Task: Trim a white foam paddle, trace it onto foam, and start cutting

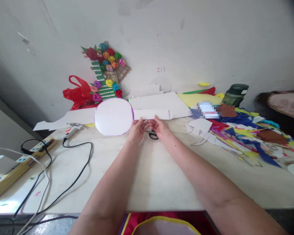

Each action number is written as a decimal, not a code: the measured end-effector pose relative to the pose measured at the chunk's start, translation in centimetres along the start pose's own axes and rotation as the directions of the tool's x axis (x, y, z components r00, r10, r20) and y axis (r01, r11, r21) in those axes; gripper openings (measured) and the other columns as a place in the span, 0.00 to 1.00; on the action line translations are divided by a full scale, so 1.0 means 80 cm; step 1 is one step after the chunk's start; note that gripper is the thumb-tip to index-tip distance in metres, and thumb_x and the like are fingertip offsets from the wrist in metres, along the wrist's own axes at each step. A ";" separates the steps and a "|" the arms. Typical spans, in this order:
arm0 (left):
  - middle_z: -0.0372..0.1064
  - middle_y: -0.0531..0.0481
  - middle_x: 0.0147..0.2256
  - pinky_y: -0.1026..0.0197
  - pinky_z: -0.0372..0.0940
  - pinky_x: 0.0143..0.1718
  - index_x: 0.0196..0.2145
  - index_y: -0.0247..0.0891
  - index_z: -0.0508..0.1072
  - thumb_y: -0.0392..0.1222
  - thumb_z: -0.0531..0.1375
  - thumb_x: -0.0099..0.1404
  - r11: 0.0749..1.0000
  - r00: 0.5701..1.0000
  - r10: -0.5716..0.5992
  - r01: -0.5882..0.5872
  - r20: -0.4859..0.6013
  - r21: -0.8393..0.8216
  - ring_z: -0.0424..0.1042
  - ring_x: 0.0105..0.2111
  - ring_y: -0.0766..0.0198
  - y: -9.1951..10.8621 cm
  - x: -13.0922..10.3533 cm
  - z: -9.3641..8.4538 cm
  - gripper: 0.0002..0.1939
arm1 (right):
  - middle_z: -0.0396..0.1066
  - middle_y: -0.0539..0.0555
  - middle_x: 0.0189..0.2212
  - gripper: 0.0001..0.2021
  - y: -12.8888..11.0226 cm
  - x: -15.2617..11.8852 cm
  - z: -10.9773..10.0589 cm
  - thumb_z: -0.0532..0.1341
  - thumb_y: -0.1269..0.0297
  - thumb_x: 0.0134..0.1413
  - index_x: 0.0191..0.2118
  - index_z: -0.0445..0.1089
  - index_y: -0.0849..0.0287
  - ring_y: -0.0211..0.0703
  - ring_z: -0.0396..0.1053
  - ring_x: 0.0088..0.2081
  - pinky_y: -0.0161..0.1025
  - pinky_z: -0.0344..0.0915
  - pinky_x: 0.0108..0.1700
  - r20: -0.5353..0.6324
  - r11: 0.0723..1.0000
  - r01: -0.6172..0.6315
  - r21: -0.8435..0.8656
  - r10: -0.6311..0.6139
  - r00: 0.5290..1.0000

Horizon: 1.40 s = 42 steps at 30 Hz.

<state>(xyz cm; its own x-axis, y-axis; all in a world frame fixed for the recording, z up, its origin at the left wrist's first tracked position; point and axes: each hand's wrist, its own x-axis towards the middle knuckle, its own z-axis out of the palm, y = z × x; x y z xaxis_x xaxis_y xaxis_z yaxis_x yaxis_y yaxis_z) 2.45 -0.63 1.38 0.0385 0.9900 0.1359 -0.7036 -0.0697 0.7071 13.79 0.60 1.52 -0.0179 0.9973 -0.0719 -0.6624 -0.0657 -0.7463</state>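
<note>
A white paper cutout has a rounded oval part (114,117) edged in purple on the left and a long straight strip (150,114) running right, with a purple mark near its end. Both my hands pinch the strip's lower edge near its middle, holding the piece up above the table. My left hand (137,130) is close to the oval, thumb on the front of the strip and fingers behind. My right hand (161,128) grips the strip just beside it, the same way. Black scissor handles (153,135) show on the table beneath my hands.
A glue gun (73,131) and yellow power strip (26,159) with cords lie left. Paper flowers (109,62) and a red bag (79,94) stand behind. White sheets (171,101) lie at the back; a phone (208,110), green bottle (235,95) and colored scraps (250,133) are right.
</note>
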 end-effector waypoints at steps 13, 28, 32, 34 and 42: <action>0.68 0.46 0.43 0.49 0.61 0.44 0.46 0.44 0.67 0.57 0.46 0.59 0.919 0.934 0.308 -0.341 -0.182 -0.196 0.65 0.46 0.54 0.050 0.008 -0.041 0.24 | 0.66 0.48 0.12 0.09 -0.040 0.021 -0.037 0.55 0.65 0.50 0.22 0.60 0.61 0.29 0.59 0.13 0.26 0.53 0.13 -0.247 0.968 0.243 -0.070 -0.253 0.936; 0.67 0.47 0.45 0.54 0.61 0.48 0.43 0.40 0.67 0.40 0.57 0.57 0.962 0.909 0.216 -0.260 -0.357 -0.081 0.63 0.49 0.59 0.025 0.025 -0.041 0.15 | 0.69 0.50 0.19 0.14 -0.017 0.012 -0.014 0.57 0.55 0.46 0.31 0.64 0.62 0.34 0.66 0.20 0.30 0.61 0.18 0.039 0.934 0.197 -0.297 -0.195 0.980; 0.67 0.45 0.46 0.54 0.60 0.49 0.42 0.37 0.68 0.38 0.58 0.55 0.984 0.948 0.144 -0.168 -0.283 -0.063 0.62 0.50 0.57 0.020 0.017 -0.034 0.15 | 0.68 0.47 0.21 0.09 -0.004 0.009 -0.005 0.59 0.63 0.42 0.32 0.63 0.60 0.35 0.64 0.21 0.32 0.62 0.20 -0.025 0.930 0.185 -0.319 -0.203 0.979; 0.68 0.45 0.44 0.54 0.61 0.48 0.41 0.37 0.69 0.40 0.59 0.54 0.988 0.950 0.129 -0.149 -0.286 -0.050 0.63 0.49 0.56 0.026 0.015 -0.038 0.15 | 0.68 0.47 0.21 0.10 -0.006 0.011 -0.010 0.59 0.64 0.40 0.32 0.64 0.60 0.36 0.64 0.21 0.33 0.62 0.21 -0.030 0.929 0.179 -0.325 -0.199 0.979; 0.72 0.40 0.34 0.48 0.66 0.38 0.35 0.30 0.70 0.36 0.63 0.48 0.983 0.955 0.061 -0.008 -0.289 0.182 0.71 0.32 0.53 0.047 0.016 -0.065 0.15 | 0.65 0.45 0.17 0.14 -0.018 0.013 -0.027 0.62 0.62 0.33 0.30 0.66 0.63 0.32 0.60 0.18 0.31 0.57 0.20 0.114 0.888 0.198 -0.414 -0.166 0.980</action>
<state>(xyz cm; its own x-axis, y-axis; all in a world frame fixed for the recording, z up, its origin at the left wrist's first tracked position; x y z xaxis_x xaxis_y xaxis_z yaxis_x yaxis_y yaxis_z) -3.83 1.00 0.57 -0.2109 0.9771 -0.0275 -0.5632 -0.0984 0.8205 16.30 1.67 1.08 0.0069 0.9917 0.1286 -0.2821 0.1253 -0.9511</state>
